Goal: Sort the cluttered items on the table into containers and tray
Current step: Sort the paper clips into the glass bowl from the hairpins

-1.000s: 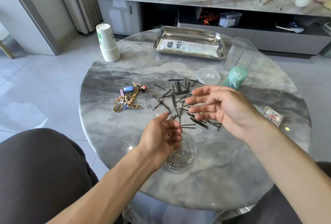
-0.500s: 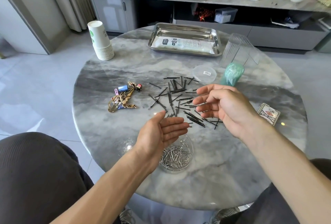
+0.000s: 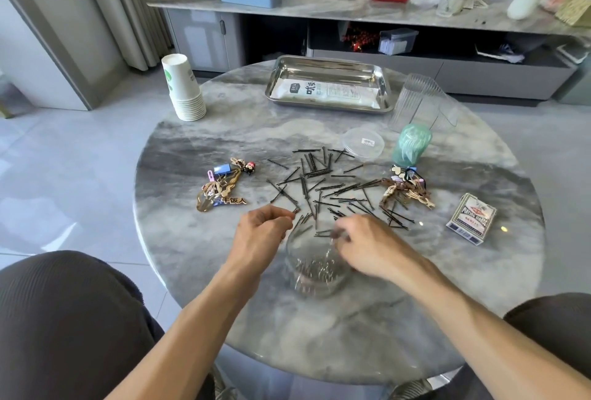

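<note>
Both hands work at the near edge of the round marble counter (image 3: 224, 303), on either side of a clear round container (image 3: 315, 267) that already holds a heap of small metal clips. The left hand (image 3: 260, 235) has its fingers curled with the tips drawn together near the first black hairpins (image 3: 326, 188); it seems to pinch something small, but I cannot tell if a pin is really between the fingertips. The right hand (image 3: 367, 246) is blurred, its fingers bent over the rim of the container, and it may hold a thin pin there. The hairpins lie in a loose crossing pile in the middle of the counter, between two groups of decorated hair clips, one at the left (image 3: 220, 188) and one at the right (image 3: 406, 190). The risk I see is that the pins are thin, flat and tangled, so one pin lifted can drag others and drop them beside the container. The container looks light, so a hand that knocks its wall may push it toward the edge. Also, black pins put among the silver clips would mix two kinds. The steel tray (image 3: 329, 63) stands well apart at the far side.
</note>
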Available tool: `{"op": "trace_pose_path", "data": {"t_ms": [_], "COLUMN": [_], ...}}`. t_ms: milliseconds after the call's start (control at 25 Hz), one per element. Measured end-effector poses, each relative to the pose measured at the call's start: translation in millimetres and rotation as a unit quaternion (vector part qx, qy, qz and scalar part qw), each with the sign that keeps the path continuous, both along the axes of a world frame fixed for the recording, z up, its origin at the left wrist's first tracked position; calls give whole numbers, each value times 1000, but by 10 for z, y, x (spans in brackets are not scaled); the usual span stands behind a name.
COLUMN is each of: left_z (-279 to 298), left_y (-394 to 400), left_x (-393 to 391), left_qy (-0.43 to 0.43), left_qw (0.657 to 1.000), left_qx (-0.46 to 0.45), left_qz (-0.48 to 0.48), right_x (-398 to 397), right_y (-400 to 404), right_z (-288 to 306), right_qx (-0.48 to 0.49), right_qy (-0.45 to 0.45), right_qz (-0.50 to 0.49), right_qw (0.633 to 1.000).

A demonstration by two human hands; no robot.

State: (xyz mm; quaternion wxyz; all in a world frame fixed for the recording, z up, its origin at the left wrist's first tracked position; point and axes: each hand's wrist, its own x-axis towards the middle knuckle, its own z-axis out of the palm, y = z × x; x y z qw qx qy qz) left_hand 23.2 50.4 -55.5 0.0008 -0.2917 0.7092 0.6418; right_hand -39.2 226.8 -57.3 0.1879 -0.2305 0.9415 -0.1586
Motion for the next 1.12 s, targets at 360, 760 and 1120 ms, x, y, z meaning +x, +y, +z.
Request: {"op": "trace_pose_path", "data": {"t_ms": [360,760,1120], "left_z": [-115,-235,-291], "left_y": [78,247,221], "left_x": [-4,-194,-250], "left_qy": [6,24,34], "left_qw": [976,985,981], "left_qx": [211,171,191], "left_qz": [-43,3,19], "right_x": [-236,-1004,-1154], "right_y": [242,976,1104], "right_z": [128,-406,-109], "right_qx": [-157,14,-350], "right_qy": [-139,154,4], "right_qz": [-166,-161,-435], "right_qw": [964,975,830]}}
